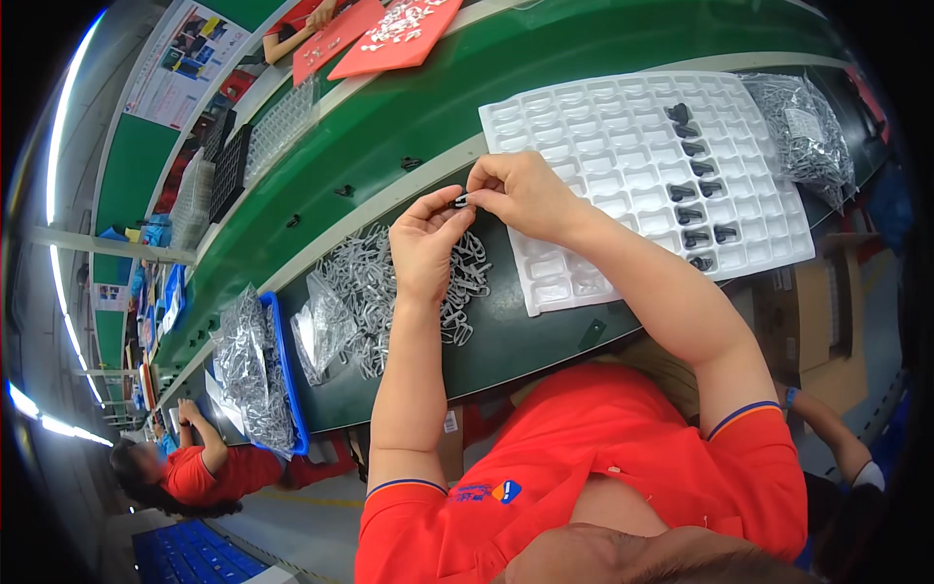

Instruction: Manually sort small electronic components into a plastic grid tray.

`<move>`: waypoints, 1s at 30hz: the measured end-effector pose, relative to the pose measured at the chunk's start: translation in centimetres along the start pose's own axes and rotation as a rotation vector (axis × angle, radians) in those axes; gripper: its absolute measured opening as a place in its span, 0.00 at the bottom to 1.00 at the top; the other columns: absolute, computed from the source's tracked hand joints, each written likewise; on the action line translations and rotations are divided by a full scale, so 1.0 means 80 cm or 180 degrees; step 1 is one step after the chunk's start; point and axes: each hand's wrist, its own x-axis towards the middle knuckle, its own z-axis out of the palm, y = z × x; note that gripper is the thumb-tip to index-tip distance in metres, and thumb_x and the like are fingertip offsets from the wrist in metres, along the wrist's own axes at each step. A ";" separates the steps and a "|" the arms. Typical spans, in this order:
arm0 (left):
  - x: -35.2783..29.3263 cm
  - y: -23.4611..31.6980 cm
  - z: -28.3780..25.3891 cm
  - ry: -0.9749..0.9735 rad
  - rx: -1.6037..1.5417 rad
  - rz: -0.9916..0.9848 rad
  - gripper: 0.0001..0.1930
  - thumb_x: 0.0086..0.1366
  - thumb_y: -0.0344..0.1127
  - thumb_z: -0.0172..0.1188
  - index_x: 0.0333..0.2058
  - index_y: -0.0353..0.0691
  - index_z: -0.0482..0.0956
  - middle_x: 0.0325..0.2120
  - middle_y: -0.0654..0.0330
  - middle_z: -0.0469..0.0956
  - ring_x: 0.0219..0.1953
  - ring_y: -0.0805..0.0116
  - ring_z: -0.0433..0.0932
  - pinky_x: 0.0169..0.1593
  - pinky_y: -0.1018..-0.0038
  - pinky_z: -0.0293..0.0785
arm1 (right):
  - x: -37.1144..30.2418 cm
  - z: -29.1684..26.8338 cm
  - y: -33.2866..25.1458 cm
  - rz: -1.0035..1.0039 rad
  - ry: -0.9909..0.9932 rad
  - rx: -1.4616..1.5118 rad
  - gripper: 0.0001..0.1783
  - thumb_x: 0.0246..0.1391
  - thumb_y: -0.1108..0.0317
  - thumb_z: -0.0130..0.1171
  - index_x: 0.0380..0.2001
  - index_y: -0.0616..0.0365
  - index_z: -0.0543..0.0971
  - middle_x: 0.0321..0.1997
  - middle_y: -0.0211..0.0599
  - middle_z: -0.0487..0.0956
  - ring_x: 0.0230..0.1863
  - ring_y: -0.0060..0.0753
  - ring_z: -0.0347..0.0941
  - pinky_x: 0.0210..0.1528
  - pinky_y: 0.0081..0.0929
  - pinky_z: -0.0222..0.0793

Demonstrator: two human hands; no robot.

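In front of me, my left hand and my right hand meet fingertip to fingertip. Between them is a small black part, pinched from both sides. Something pale grey shows beside it at the right fingertips, too small to name. Under and around my left wrist lies a loose heap of grey looped clips. Right of my hands is a white plastic tray with rows of shallow pockets. Several black parts sit in some of those pockets.
A green conveyor belt beyond carries a few black parts. At left stand a blue bin holding bagged parts and a clear bag. Another bag of grey pieces lies at far right. Co-workers sit nearby.
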 end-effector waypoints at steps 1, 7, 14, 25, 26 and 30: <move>0.000 -0.001 0.000 -0.0039 0.0078 0.0042 0.15 0.57 0.17 0.64 0.45 0.24 0.78 0.35 0.55 0.82 0.36 0.72 0.81 0.44 0.79 0.79 | -0.001 0.000 0.001 -0.0006 -0.0034 -0.0041 0.04 0.52 0.75 0.63 0.29 0.66 0.79 0.28 0.39 0.82 0.30 0.24 0.77 0.34 0.24 0.72; -0.004 -0.003 0.004 0.0027 0.0430 0.0108 0.13 0.61 0.18 0.61 0.45 0.25 0.79 0.34 0.55 0.82 0.34 0.72 0.81 0.43 0.79 0.79 | 0.000 0.002 0.011 0.0081 -0.0171 0.0058 0.06 0.51 0.75 0.63 0.29 0.66 0.77 0.27 0.39 0.82 0.29 0.25 0.77 0.34 0.25 0.72; -0.006 0.012 0.005 -0.0183 0.0672 0.0114 0.06 0.62 0.20 0.60 0.38 0.29 0.80 0.31 0.56 0.83 0.32 0.72 0.82 0.41 0.78 0.79 | -0.001 -0.008 0.001 0.0022 -0.0322 -0.0072 0.08 0.48 0.76 0.64 0.32 0.64 0.76 0.29 0.42 0.81 0.33 0.34 0.79 0.36 0.29 0.73; 0.173 -0.006 -0.037 -0.0040 0.4058 0.1457 0.12 0.52 0.25 0.65 0.37 0.37 0.82 0.31 0.56 0.85 0.33 0.65 0.84 0.41 0.72 0.78 | -0.014 0.027 0.016 -0.1203 -0.1010 -0.1915 0.09 0.45 0.75 0.63 0.34 0.57 0.82 0.39 0.39 0.80 0.44 0.43 0.74 0.48 0.40 0.69; 0.176 -0.007 -0.038 -0.0041 0.4166 0.1417 0.12 0.52 0.25 0.65 0.37 0.37 0.82 0.32 0.55 0.85 0.33 0.65 0.84 0.41 0.72 0.78 | -0.015 0.030 0.016 -0.1297 -0.1139 -0.1837 0.09 0.45 0.75 0.62 0.33 0.56 0.82 0.39 0.39 0.80 0.45 0.43 0.74 0.48 0.39 0.69; 0.186 -0.010 -0.022 -0.0187 0.4332 0.1527 0.12 0.52 0.27 0.66 0.38 0.37 0.83 0.33 0.55 0.84 0.33 0.65 0.83 0.40 0.72 0.78 | -0.017 0.034 0.017 -0.1257 -0.1216 -0.1895 0.09 0.43 0.74 0.61 0.32 0.55 0.83 0.40 0.38 0.80 0.46 0.42 0.73 0.48 0.38 0.69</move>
